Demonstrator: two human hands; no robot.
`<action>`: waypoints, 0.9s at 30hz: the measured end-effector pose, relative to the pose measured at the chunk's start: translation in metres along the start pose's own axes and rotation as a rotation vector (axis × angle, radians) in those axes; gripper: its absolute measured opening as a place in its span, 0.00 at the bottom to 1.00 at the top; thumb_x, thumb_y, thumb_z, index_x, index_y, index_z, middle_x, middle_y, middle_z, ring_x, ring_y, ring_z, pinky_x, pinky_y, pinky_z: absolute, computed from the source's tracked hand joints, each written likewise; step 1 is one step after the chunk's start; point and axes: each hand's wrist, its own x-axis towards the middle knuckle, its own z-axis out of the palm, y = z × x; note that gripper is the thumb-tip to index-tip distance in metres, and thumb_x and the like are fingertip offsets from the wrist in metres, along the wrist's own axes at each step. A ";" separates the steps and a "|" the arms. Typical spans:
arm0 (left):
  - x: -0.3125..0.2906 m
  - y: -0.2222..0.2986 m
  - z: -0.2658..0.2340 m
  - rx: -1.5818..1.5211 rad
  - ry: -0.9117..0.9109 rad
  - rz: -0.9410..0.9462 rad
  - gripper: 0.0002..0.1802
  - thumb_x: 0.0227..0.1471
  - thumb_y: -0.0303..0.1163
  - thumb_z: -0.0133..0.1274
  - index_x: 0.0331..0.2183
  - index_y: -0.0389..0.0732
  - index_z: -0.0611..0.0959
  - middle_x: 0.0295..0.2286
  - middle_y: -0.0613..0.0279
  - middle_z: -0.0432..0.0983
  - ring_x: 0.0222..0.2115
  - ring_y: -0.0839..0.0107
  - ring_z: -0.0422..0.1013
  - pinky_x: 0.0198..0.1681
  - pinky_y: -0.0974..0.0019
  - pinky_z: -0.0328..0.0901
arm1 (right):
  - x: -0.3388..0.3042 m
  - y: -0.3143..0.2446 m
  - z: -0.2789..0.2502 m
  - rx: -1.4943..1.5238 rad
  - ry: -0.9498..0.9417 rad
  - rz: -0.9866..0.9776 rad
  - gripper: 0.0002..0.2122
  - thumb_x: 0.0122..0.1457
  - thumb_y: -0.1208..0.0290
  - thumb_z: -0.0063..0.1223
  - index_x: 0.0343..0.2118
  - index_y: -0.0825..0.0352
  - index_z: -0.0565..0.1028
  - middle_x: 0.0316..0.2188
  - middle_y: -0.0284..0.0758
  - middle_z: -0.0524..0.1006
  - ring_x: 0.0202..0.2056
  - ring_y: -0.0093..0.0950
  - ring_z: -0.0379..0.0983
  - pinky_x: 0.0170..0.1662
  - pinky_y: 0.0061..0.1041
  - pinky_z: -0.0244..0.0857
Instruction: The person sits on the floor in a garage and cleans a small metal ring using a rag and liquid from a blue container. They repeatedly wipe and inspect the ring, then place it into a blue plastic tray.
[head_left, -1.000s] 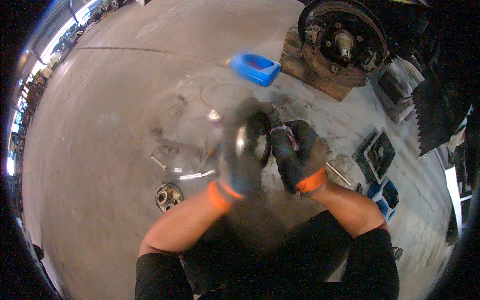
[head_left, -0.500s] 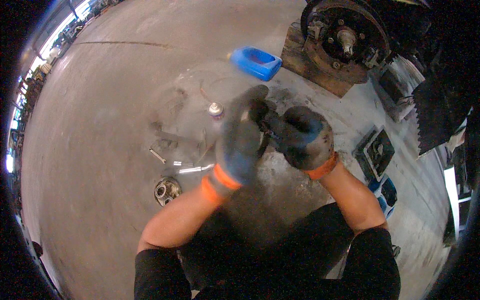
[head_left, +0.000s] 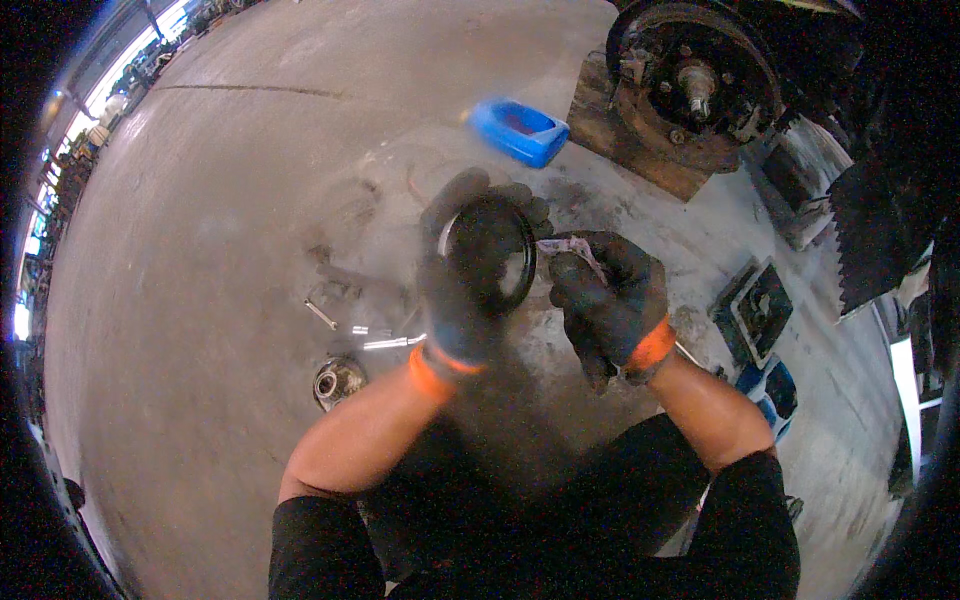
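My left hand [head_left: 455, 305], in a dark work glove with an orange cuff, is closed around a black ring [head_left: 529, 265], whose open round face is tilted to the right. In my right hand [head_left: 620, 290], gloved alike, a small crumpled pinkish-white piece [head_left: 572, 246] is pinched between thumb and forefinger. Whether it is a rag, a packet or a tube I cannot tell. Its tip points left, close to the ring's right rim; contact cannot be made out. Motion blurs the left glove.
A blue bottle [head_left: 520, 130] lies ahead on the concrete. Left of my forearm are a wrench [head_left: 320, 314], shiny sockets [head_left: 372, 331], a bar [head_left: 395, 343] and a round metal hub part [head_left: 338, 382]. A brake assembly [head_left: 695, 90] rests on a wooden board [head_left: 640, 150] at far right.
My hands have moved slightly apart. The left has turned the black ring, so its round face now shows. The pinkish-white piece has come into sight in my right hand.
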 end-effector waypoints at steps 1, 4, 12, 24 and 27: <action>0.001 0.000 -0.002 -0.061 -0.047 0.031 0.32 0.59 0.51 0.46 0.57 0.40 0.69 0.48 0.45 0.74 0.47 0.52 0.73 0.52 0.49 0.68 | 0.003 0.005 0.002 -0.059 0.024 -0.078 0.07 0.61 0.71 0.57 0.39 0.68 0.79 0.25 0.34 0.79 0.24 0.23 0.74 0.28 0.25 0.69; -0.001 -0.003 -0.001 -0.073 -0.019 0.041 0.24 0.64 0.41 0.44 0.56 0.38 0.70 0.48 0.48 0.74 0.47 0.55 0.73 0.53 0.52 0.68 | 0.004 -0.003 0.007 -0.268 0.020 -0.195 0.09 0.61 0.69 0.56 0.38 0.69 0.79 0.23 0.33 0.78 0.24 0.22 0.74 0.28 0.24 0.69; -0.006 -0.008 -0.007 0.209 -0.184 0.182 0.32 0.61 0.53 0.48 0.59 0.45 0.67 0.52 0.41 0.71 0.48 0.47 0.72 0.52 0.45 0.68 | -0.004 0.001 0.011 -0.347 0.095 -0.216 0.11 0.61 0.66 0.55 0.37 0.70 0.78 0.23 0.34 0.79 0.25 0.22 0.73 0.30 0.25 0.68; -0.012 -0.007 0.001 0.219 -0.200 0.206 0.37 0.59 0.58 0.50 0.60 0.46 0.65 0.53 0.43 0.70 0.50 0.50 0.71 0.54 0.46 0.67 | -0.001 0.008 0.005 -0.335 -0.005 -0.307 0.10 0.62 0.68 0.54 0.39 0.70 0.77 0.27 0.36 0.80 0.27 0.23 0.74 0.31 0.26 0.69; -0.011 -0.011 -0.004 0.218 -0.249 0.245 0.39 0.58 0.59 0.49 0.60 0.44 0.64 0.53 0.43 0.70 0.49 0.49 0.71 0.54 0.45 0.66 | -0.002 0.022 0.004 -0.312 0.086 -0.404 0.10 0.61 0.68 0.54 0.39 0.70 0.77 0.27 0.36 0.80 0.28 0.24 0.75 0.32 0.26 0.70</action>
